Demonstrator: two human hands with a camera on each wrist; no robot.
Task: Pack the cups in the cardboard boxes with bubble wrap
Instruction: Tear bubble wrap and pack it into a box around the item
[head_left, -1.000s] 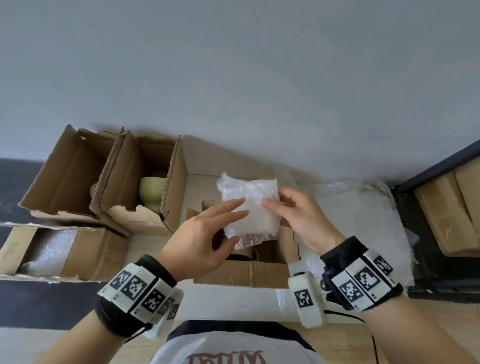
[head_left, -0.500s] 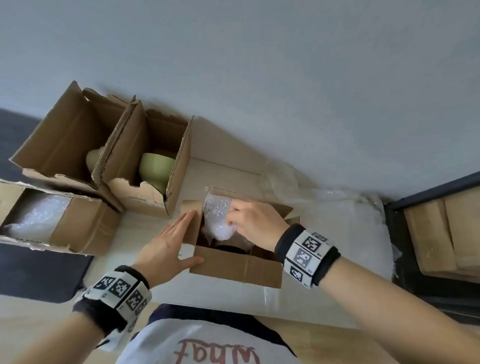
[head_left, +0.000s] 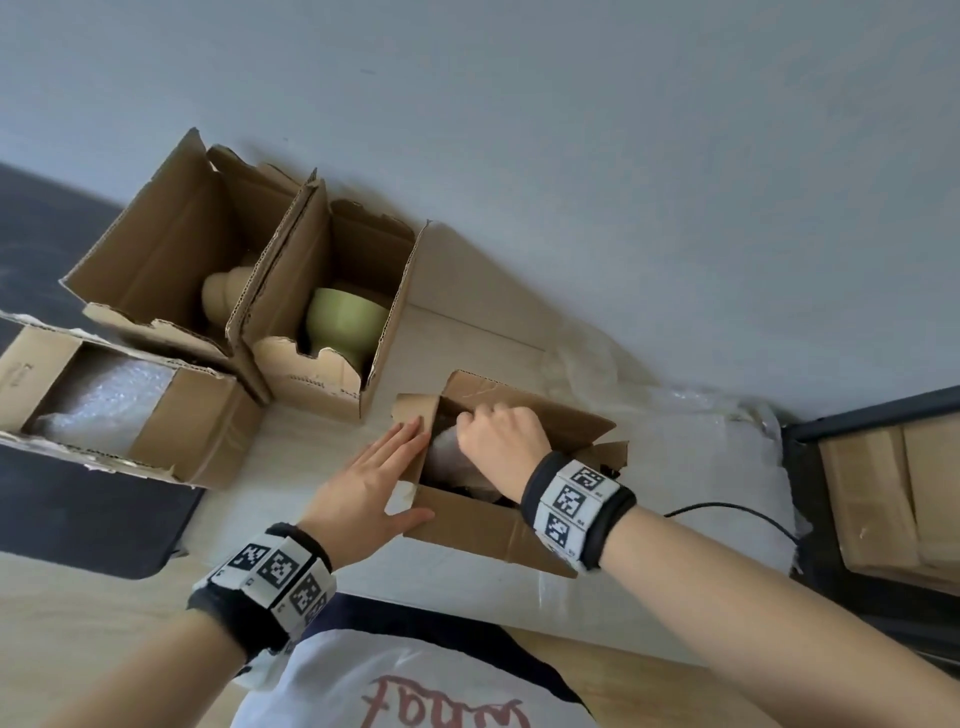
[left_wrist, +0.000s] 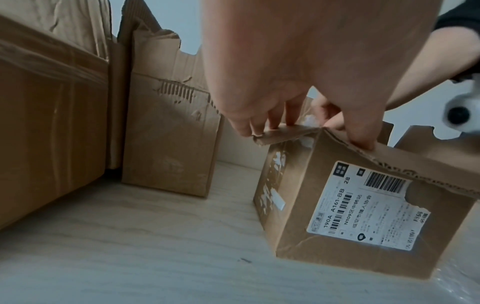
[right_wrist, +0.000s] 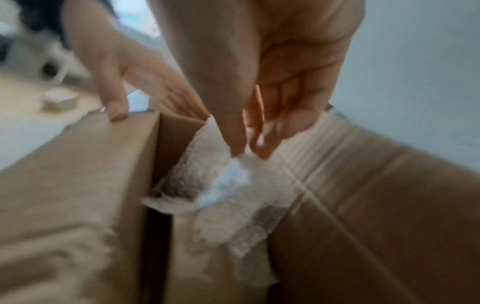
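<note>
A small open cardboard box (head_left: 467, 525) stands in front of me, with a shipping label on its side (left_wrist: 363, 205). My right hand (head_left: 498, 441) reaches into it and pinches a wad of bubble wrap (right_wrist: 233, 205) between thumb and fingertips (right_wrist: 239, 144). The wrap (head_left: 441, 447) lies against the box's left inner wall and hides whatever is below it. My left hand (head_left: 374, 483) lies with straight fingers on the box's left flap, and its thumb (left_wrist: 361, 139) rests on the front edge. A green cup (head_left: 345, 322) and a beige cup (head_left: 223, 296) stand in two open boxes behind.
A fourth box (head_left: 197, 431) at the left holds bubble wrap (head_left: 104, 400). A large bubble wrap sheet (head_left: 701, 467) is spread on the right, with a black cable (head_left: 727, 509) across it. A dark shelf with cardboard (head_left: 883, 493) stands at the far right. A grey wall runs behind.
Both hands held the bubble wrap above the box a second ago. My right hand has since pushed it down inside, and my left hand let go and moved to the box's left flap.
</note>
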